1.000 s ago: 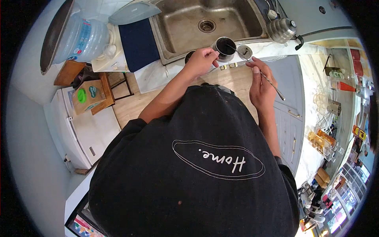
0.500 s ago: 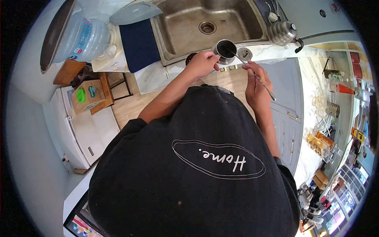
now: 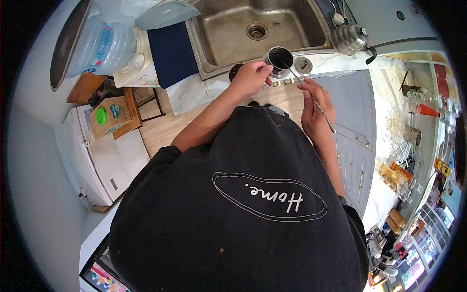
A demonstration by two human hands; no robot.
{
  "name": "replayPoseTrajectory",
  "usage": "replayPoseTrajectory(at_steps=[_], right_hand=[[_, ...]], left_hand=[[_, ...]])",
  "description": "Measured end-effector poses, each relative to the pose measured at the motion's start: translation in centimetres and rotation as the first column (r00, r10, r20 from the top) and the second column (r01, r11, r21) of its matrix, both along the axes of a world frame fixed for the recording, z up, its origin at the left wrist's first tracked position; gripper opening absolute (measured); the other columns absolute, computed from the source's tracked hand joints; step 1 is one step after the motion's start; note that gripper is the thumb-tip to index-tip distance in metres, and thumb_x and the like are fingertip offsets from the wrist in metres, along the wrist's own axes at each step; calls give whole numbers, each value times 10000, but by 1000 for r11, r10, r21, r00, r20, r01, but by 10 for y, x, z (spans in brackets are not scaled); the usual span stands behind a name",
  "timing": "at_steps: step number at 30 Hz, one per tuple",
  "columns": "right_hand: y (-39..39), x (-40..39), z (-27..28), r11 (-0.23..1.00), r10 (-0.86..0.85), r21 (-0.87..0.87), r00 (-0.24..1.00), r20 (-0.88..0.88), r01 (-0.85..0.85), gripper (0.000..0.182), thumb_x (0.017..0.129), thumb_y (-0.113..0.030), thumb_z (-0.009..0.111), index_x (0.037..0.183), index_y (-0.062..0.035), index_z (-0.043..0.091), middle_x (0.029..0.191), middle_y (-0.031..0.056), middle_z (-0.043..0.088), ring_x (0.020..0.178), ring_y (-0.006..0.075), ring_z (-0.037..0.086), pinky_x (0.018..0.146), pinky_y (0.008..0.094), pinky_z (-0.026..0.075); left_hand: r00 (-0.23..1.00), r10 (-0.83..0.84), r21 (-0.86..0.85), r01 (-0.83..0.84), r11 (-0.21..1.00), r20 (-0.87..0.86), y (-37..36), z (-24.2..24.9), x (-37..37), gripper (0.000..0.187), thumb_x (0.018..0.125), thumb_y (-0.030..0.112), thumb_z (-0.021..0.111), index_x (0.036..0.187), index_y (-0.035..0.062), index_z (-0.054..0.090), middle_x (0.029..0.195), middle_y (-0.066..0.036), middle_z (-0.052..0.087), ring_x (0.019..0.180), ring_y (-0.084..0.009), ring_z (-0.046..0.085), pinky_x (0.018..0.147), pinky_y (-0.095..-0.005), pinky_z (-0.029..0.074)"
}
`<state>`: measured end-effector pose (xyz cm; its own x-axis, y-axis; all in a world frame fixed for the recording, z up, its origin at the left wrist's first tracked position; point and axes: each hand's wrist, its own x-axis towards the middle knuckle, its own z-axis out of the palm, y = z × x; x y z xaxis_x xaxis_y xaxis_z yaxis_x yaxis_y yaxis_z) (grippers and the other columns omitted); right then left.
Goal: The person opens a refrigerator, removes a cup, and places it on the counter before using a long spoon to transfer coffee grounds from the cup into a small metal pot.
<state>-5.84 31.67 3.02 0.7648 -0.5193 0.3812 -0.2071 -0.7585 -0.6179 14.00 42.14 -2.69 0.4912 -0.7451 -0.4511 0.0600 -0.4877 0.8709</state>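
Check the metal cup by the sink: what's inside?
Metal cup: dark inside, with the long utensil reaching in. Its tip and the cup's bottom are hidden; liquid or dark lining, can't tell.

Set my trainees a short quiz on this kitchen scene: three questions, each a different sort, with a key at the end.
1. Multiple choice. The right hand holds:
(a) a knife
(b) a long metal stirrer
(c) a sponge

2. True or false. As pictured, the navy mat lies to the right of the sink.

3. Fill in the missing words. The far end of the stirrer reaches into the ____.

Key:
1. b
2. False; it lies to the left of the sink.
3. metal cup
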Motion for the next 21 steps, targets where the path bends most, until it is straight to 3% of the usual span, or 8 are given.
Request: replayPoseTrajectory(at_steps=[15,21], right_hand=[[1,-1,2,1000,-6,15,1000,-15,6,138,968,-23,645,1100,-45,680,1193,192,715,1069,388,689,926,455,524],[2,-3,2,998,-19,54,999,-39,21,153,1009,-8,576,1098,-36,697,1179,175,735,1161,351,682,991,427,516]], left_hand=[[1000,17,26,-16,1000,-10,-1,-1,-1,333,1026,361,603,992,52,721,826,-28,754,744,-107,545,708,-306,440],[1000,1,37,-2,999,13,-1,0,0,334,1028,361,600,995,52,722,815,-24,748,743,-108,540,706,-307,439]])
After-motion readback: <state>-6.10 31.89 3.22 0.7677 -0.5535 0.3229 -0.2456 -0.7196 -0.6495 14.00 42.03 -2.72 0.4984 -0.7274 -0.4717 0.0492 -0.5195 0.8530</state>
